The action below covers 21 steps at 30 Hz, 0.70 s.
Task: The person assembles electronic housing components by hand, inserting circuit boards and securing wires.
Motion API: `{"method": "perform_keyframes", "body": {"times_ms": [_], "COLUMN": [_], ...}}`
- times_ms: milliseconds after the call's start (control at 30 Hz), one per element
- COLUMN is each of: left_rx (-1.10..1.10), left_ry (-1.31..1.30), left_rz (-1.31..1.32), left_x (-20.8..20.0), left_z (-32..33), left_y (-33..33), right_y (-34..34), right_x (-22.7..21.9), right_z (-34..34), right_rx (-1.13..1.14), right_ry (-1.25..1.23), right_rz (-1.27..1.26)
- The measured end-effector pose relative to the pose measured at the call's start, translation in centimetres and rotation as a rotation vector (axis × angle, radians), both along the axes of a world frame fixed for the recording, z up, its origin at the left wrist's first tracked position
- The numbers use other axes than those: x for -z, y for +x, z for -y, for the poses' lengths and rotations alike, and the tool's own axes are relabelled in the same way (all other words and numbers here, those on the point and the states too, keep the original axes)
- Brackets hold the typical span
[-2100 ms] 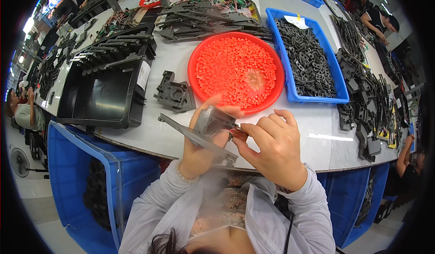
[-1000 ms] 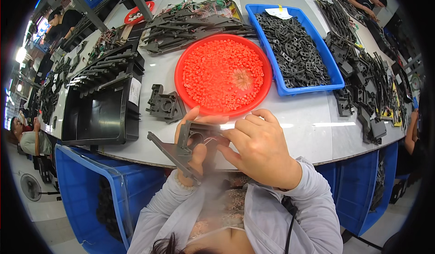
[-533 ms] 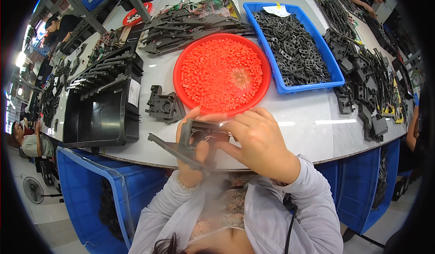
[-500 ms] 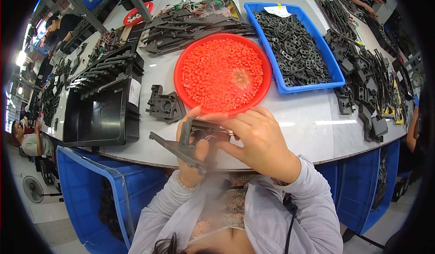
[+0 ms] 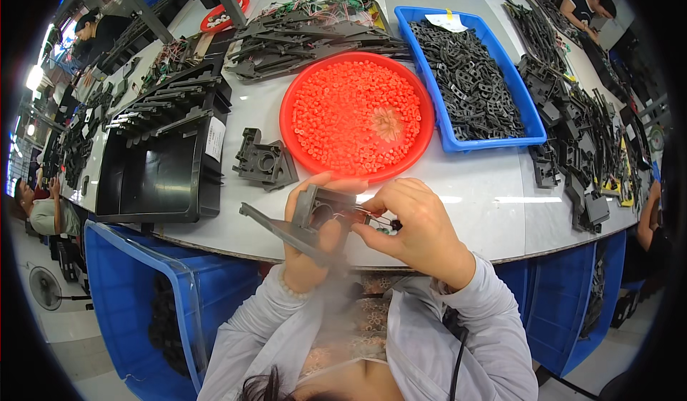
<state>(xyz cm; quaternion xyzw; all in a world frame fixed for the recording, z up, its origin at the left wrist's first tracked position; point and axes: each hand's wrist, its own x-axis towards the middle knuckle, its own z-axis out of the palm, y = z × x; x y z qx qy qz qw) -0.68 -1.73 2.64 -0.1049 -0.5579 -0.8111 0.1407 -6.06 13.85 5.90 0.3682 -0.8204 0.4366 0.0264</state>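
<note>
In front of my chest, my left hand point(image 5: 304, 261) is closed around a dark grey plastic housing point(image 5: 306, 206) with a long flat arm that slants out to the left. My right hand point(image 5: 418, 225) is at the housing's right side, its thumb and fingers pinching thin wires point(image 5: 365, 211) that come out of it. A small black piece point(image 5: 395, 224) shows between those fingers. The inner part of the housing is partly hidden by my left fingers. Just beyond my hands is a round red tray point(image 5: 286, 139) full of small orange-red ring-like pieces point(image 5: 336, 107).
A grey plastic part point(image 5: 265, 159) lies left of the red tray. Further left stands a black bin point(image 5: 154, 186) with long dark parts on it. A blue tray point(image 5: 494, 142) of small black parts is at right. Stacked parts point(image 5: 300, 39) lie behind. Blue crates point(image 5: 136, 286) stand below the table edge.
My right fingers have parted slightly, and the wires and small black piece now show between them. The housing is a little further right in the picture; the whole view has shifted slightly.
</note>
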Motion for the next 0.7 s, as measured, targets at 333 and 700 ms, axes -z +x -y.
{"method": "perform_keyframes", "body": {"times_ms": [333,700], "left_rx": [0.033,0.132], "left_ry": [0.014,0.114], "left_rz": [-0.003,0.026], "left_x": [-1.2,0.0], "left_z": [2.0,2.2], "left_y": [-0.5,-0.8], "right_y": [-2.9,-3.3], "right_x": [4.4,2.0], "right_z": [-2.2,-2.4], "right_rx": [-0.302,0.003], "right_ry": [-0.629,-0.467], "right_rz": [1.526,0.497]}}
